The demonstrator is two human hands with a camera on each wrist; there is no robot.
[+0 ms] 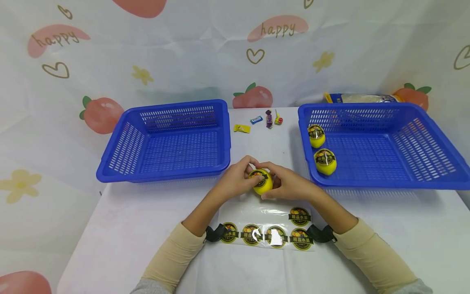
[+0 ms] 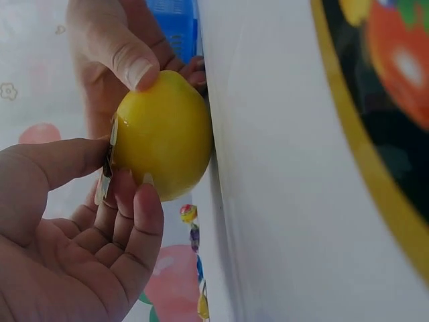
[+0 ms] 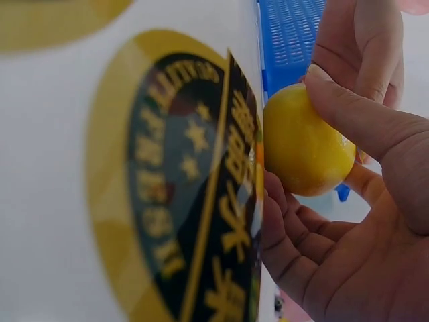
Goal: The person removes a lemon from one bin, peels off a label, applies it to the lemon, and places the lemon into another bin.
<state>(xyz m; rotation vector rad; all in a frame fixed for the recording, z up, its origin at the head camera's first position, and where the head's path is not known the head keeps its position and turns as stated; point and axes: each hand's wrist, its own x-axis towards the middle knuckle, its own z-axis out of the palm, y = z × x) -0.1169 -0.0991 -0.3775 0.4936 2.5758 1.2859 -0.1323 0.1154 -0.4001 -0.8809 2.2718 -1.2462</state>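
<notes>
Over the table's middle, my right hand (image 1: 291, 183) holds a yellow lemon (image 1: 262, 188), its thumb on the near side and its fingers curled behind. A round black-and-gold sticker (image 2: 109, 157) lies against the lemon's side, part of its edge standing away from the peel in the left wrist view. My left hand (image 1: 236, 178) pinches at this sticker, thumb on its face and fingertips close by the lemon. Nearer the body lies a clear sticker sheet (image 1: 246, 214) with several matching round stickers (image 1: 300, 216) on it.
A blue basket (image 1: 176, 174) stands at left. The blue basket (image 1: 396, 182) at right holds two lemons (image 1: 326, 162) with stickers on them. Behind the hands lie several small wrapped candies (image 1: 242, 128) and a lollipop (image 1: 278, 120). A plastic package (image 1: 363, 98) sits behind the right basket.
</notes>
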